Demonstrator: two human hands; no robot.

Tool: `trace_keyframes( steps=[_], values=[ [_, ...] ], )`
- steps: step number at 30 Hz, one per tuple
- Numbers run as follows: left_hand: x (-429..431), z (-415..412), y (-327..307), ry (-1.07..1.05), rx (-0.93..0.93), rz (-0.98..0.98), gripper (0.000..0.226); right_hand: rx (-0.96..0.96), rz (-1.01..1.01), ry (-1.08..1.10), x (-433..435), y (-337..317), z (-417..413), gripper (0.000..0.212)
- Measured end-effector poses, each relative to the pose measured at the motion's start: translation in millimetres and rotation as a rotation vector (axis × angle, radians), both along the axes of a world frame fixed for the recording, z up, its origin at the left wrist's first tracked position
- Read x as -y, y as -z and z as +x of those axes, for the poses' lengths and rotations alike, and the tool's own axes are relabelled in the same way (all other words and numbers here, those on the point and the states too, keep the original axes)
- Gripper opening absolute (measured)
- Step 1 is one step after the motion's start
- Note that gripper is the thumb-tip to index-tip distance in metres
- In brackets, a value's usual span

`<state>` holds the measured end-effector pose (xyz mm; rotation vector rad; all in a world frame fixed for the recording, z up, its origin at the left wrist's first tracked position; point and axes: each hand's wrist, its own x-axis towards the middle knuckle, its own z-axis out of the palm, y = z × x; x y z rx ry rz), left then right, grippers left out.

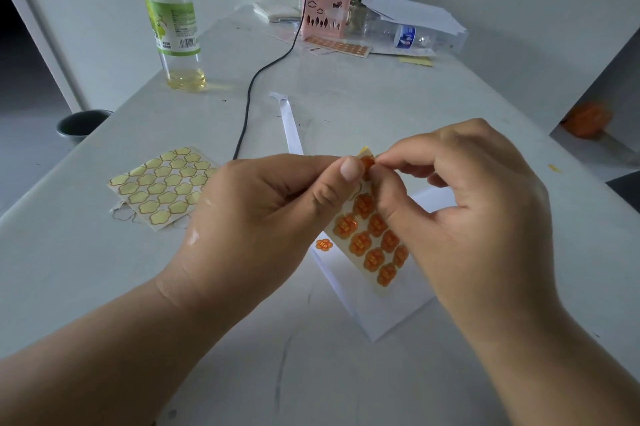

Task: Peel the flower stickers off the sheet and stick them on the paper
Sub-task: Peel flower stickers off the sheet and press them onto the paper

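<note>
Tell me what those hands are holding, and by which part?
The left hand pinches the sticker sheet at its top edge; the right hand pinches a sticker at that same top corner.

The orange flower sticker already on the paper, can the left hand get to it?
Probably yes. The orange flower sticker lies bare on the white paper just beside the left hand, nothing covering it. But that hand is busy holding the sticker sheet.

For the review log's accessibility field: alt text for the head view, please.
Two bare hands hold a sheet of orange flower stickers above white paper; the left hand grips its top while the right hand picks at the top sticker. One orange sticker is already on the paper.
</note>
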<state>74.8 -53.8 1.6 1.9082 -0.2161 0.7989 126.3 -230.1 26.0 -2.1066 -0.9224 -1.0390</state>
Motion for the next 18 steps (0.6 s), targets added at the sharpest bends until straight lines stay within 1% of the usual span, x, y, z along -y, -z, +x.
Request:
trace_keyframes(
  steps=[1, 4, 8, 12, 15, 18],
  values=[
    [0.9, -0.3, -0.5, -0.001, -0.005, -0.002, 0.022, 0.044, -0.013, 0.010, -0.4, 0.7, 0.4, 0.010],
    [2.4, -1.4, -1.6, 0.014, -0.031, -0.032, 0.019, 0.113, -0.020, 0.036, -2.0, 2.8, 0.8, 0.012],
    [2.0, -1.3, -1.5, 0.050, -0.099, -0.156, 0.030, 0.090, -0.010, 0.014, -1.6, 3.1, 0.6, 0.012],
    [0.0, 0.7, -0.6, 0.043, -0.148, -0.181, 0.042, 0.098, -0.025, -0.030, -1.3, 2.9, 1.4, 0.015],
    [-1.4, 0.7, -1.2, 0.041, -0.197, -0.211, 0.042, 0.064, -0.021, -0.070, -1.8, 3.7, 1.7, 0.015],
    [-1.5, 1.5, -2.0, 0.060, -0.209, -0.249, 0.035, -0.014, 0.005, -0.125, -3.1, 3.6, 1.8, 0.016]
  ],
)
